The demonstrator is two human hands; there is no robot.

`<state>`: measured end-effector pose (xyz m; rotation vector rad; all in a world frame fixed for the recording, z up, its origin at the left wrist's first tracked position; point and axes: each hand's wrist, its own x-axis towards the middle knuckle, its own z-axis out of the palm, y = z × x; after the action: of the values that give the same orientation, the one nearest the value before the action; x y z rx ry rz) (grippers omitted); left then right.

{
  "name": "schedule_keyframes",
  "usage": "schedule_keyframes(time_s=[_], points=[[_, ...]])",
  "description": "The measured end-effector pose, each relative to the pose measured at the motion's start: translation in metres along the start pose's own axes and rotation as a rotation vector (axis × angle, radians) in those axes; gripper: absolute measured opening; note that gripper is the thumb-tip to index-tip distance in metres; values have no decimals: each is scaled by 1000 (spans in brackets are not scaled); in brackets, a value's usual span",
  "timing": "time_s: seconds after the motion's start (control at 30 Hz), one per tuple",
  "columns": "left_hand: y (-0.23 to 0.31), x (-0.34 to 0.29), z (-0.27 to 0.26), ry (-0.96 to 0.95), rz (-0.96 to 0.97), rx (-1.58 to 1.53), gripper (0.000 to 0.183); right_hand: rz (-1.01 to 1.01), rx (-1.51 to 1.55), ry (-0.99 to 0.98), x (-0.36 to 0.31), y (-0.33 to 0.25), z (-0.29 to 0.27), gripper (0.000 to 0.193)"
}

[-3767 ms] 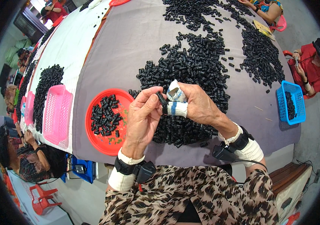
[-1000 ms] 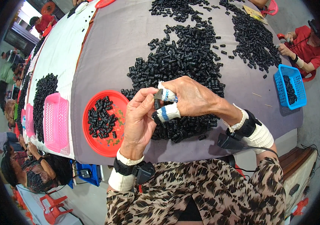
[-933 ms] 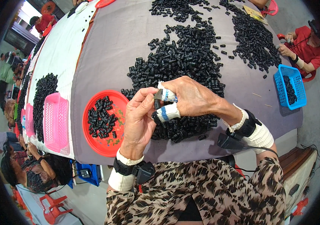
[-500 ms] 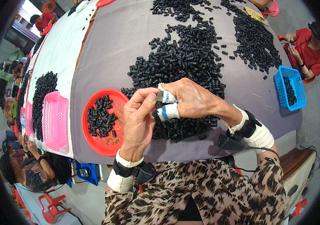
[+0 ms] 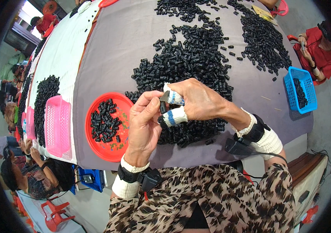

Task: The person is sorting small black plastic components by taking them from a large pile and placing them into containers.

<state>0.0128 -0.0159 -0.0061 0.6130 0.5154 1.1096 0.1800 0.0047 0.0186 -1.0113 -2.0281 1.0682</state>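
a small black cylindrical piece (image 5: pixel 162 108) is clamped between thumb and fingers of the left hand (image 5: pixel 144 120), its long axis pointed roughly forward. at its far end, a metal blade (image 5: pixel 165 96) is gripped by cloth-wrapped fingers of the right hand (image 5: pixel 204 99); blade contact cannot be told.

The person wears a loose leopard-print shirt (image 5: pixel 231 194) in tan, brown and black, with a pale button (image 5: pixel 197 190) at the front. Cream ribbed knit cuffs (image 5: pixel 124 189) cover both wrists, each under a black strap (image 5: pixel 256 132) bearing a boxy black module (image 5: pixel 150 179); a thin black cable (image 5: pixel 268 154) trails from the right one. On the right hand (image 5: pixel 204 101), white knit finger sleeves (image 5: pixel 179 115) show blue markings.
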Motion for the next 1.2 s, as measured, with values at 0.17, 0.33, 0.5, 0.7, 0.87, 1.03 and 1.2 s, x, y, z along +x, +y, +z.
schedule_keyframes(time_s=[0.17, 0.33, 0.5, 0.7, 0.87, 1.03, 1.2], points=[[0, -1, 0, 19, -15, 30, 14, -10, -3, -8, -1, 0, 1, 37], [-2, 0, -8, 4, 8, 64, 16, -8, -28, -25, 0, 4, 3, 37], [0, -1, 0, 72, 4, 115, 15, 28, -25, -13, -1, 2, 3, 38], [1, -1, 0, 67, 18, 108, 15, -10, -40, -1, 0, 1, 2, 36], [0, -2, -1, 70, 38, 143, 14, -10, -6, -30, -1, 3, 4, 35], [0, -4, 2, 67, 54, 172, 13, 16, -17, -44, -3, 2, 4, 34], [1, -1, 2, 65, 70, 193, 14, 47, -26, -71, -3, -1, 3, 34]])
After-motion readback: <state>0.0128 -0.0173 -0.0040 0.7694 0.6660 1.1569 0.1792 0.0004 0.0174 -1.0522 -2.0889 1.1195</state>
